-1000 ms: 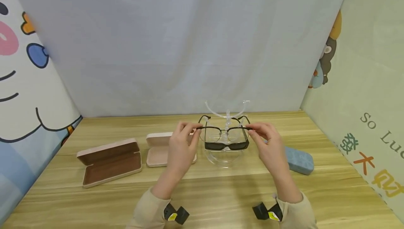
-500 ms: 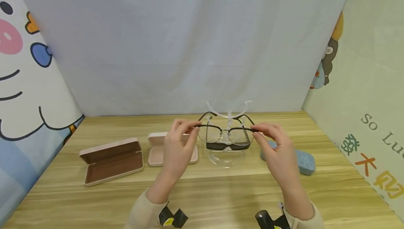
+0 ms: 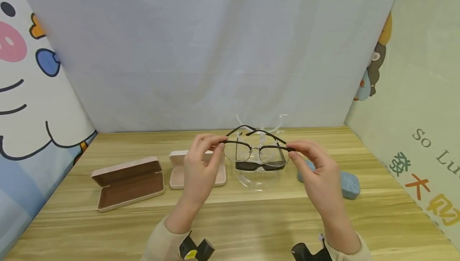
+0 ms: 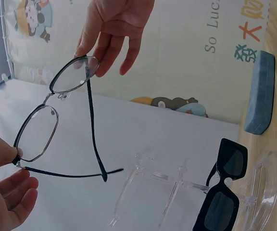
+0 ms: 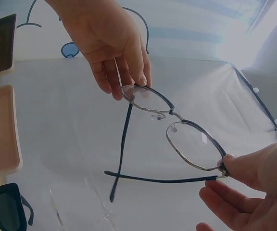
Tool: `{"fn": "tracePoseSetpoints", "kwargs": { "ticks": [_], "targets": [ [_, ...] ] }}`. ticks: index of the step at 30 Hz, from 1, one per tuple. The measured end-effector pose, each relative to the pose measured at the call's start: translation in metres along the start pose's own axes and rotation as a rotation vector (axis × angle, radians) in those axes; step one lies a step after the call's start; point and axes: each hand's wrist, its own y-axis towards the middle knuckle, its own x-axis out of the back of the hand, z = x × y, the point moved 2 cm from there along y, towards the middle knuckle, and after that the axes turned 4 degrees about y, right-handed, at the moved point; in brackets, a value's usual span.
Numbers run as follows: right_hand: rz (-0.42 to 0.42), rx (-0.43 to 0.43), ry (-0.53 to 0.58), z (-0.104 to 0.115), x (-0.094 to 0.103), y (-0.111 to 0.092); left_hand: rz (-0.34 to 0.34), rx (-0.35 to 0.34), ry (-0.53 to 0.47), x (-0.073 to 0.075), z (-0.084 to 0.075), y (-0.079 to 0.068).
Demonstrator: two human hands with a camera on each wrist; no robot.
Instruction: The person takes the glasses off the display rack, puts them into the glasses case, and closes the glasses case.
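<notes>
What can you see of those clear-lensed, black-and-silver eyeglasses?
The eyeglasses have black upper rims, thin silvery metal-looking lower rims, transparent nose pads and slim black temples, partly folded and crossing near their tips. The left hand and right hand pinch the outer corners, holding them above the wood-grain table.

Pale cloth [image 3: 201, 49] hangs behind the wood-grain table [image 3: 248, 225]; a cartoon panel [image 3: 39, 101] flanks its left, a lettered panel [image 3: 409, 93] its right.

Eyeglasses [image 3: 255, 148] before the stand [image 3: 258, 189] — two cases [image 3: 131, 191] [image 3: 177, 178] left, another case [image 3: 349, 185] right.
</notes>
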Motion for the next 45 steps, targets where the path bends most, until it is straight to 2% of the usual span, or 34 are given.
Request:
{"fn": "tracePoseSetpoints", "kwargs": {
  "ticks": [9,13,19,25,31,36,41,45],
  "targets": [
    [0.089,-0.061,0.106,-0.011,-0.008,0.003,0.009,0.088,-0.036,0.002,0.004,0.000],
    [0.086,-0.082,0.201,-0.015,-0.014,0.005,0.013,0.122,-0.065,0.002,0.004,0.001],
    [0.059,-0.104,0.277,-0.022,-0.020,0.007,0.051,0.179,-0.123,-0.002,0.007,0.000],
    [0.080,-0.142,0.455,-0.030,-0.029,0.006,0.063,0.234,-0.186,-0.003,0.012,0.000],
    [0.038,-0.241,0.461,-0.042,-0.042,0.005,0.053,0.295,-0.200,0.001,0.021,0.003],
    [0.015,-0.318,0.447,-0.053,-0.054,0.001,0.045,0.338,-0.166,0.006,0.028,0.001],
    [-0.016,-0.304,0.439,-0.059,-0.065,-0.003,0.033,0.371,-0.112,0.011,0.039,-0.006],
    [-0.010,-0.280,0.406,-0.060,-0.074,-0.006,0.008,0.397,-0.108,0.017,0.050,-0.014]
  ]
}}
